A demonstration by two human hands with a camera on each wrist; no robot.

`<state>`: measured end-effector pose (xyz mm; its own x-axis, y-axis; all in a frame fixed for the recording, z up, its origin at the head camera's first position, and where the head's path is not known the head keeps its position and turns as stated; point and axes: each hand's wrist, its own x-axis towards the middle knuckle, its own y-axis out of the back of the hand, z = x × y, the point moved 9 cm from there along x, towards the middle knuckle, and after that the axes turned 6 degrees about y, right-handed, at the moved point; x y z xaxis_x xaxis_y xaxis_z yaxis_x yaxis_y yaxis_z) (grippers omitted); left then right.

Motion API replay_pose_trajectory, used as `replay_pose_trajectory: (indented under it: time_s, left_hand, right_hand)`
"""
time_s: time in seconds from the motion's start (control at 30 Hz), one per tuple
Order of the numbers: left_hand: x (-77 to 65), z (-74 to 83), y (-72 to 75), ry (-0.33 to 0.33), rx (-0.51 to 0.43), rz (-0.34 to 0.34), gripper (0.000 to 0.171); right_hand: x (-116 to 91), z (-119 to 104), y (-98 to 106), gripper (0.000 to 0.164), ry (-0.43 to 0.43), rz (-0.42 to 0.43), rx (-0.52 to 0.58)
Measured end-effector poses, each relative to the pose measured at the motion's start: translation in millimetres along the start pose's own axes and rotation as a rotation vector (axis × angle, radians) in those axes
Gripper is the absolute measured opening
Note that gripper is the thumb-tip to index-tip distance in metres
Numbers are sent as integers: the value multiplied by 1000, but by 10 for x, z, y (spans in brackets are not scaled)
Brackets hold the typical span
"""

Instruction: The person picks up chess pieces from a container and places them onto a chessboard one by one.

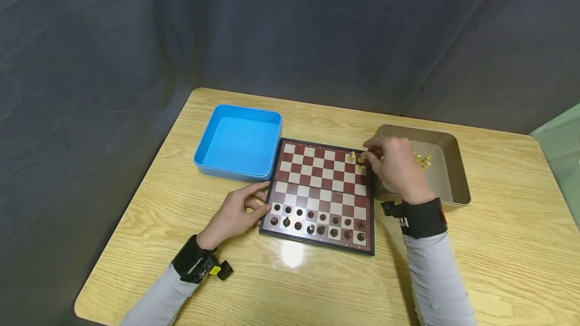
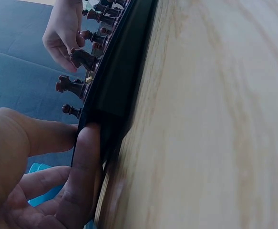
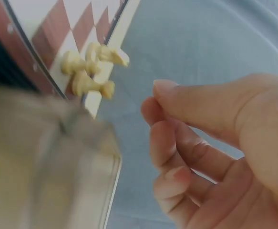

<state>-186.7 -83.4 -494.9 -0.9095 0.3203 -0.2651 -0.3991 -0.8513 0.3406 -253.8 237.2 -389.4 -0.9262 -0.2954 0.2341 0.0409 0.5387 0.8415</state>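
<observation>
A folding chessboard (image 1: pixel 312 192) lies on the table, with two rows of dark chess pieces (image 1: pixel 310 229) along its near side. At its left edge my left hand (image 1: pixel 237 210) pinches the frame, thumb near the top rim and a finger against the side in the left wrist view. My right hand (image 1: pixel 394 162) is over the far right corner, beside a few light chess pieces (image 1: pixel 352 156). In the right wrist view its thumb and index fingertips come together with nothing visible between them. Light pieces (image 3: pixel 93 86) stand on the board apart from those fingers.
A blue box (image 1: pixel 237 169) sits left of the board. On the right, partly behind my right hand, a brown box (image 1: pixel 458 175) contains several light chess pieces (image 1: pixel 424 161). A dark curtain (image 1: pixel 294 39) hangs behind the wooden table (image 1: pixel 507 245).
</observation>
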Motion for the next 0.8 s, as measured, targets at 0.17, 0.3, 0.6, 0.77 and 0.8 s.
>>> replay_pose_trajectory:
  time_s: [0.17,0.3,0.6,0.77,0.8]
  left_hand:
    - [0,2,-3,-7,7,1,61]
    - [2,-4,-5,-11,17,5,61]
    - [-1,-13,2,-15,13,3,61]
    - [-4,5,-4,-17,9,-1,61]
    - [-3,7,-5,-17,8,-2,61]
  right_hand:
    - [-75,47,185,13,19,66,-29]
    - [-140,132,300,14,3,88,-48]
    - [-255,334,461,16,-93,77,-48]
    - [-299,439,504,16,-135,60,-64]
    - [-306,459,511,15,-138,58,-69]
